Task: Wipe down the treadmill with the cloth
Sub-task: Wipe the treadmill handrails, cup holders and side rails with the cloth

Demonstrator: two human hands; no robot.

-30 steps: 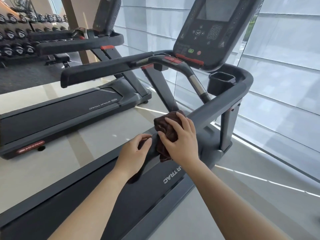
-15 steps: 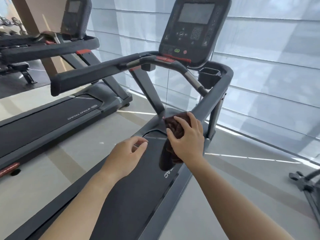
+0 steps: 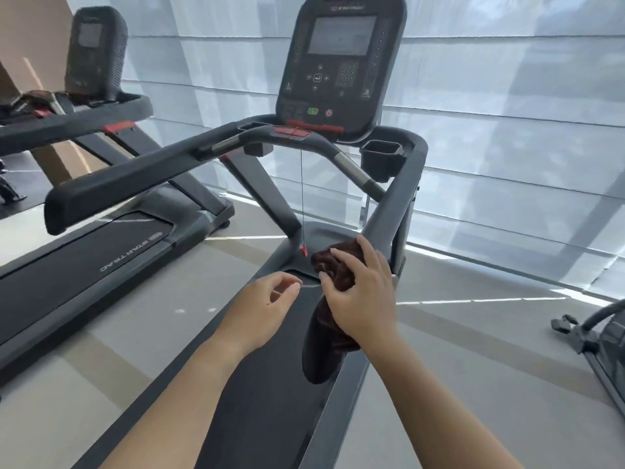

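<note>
The dark brown cloth (image 3: 333,275) sat bunched on the lower end of the treadmill's (image 3: 257,384) right handrail (image 3: 389,211), draped down toward the belt. Your right hand (image 3: 363,296) pressed it there, grip clamped on the cloth. Your left hand (image 3: 262,311) hovered just beside it over the belt — fingers loosely curled, apart, holding nothing. A red safety clip (image 3: 304,249) dangled on its cord just beside the cloth, below the console (image 3: 341,62).

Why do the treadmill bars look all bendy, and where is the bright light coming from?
Head view: the wide-angle lens bows the treadmill rails; daylight glows through the window blinds behind, leaving bright streaks on the floor; the console screen looks washed out and soft.
</note>
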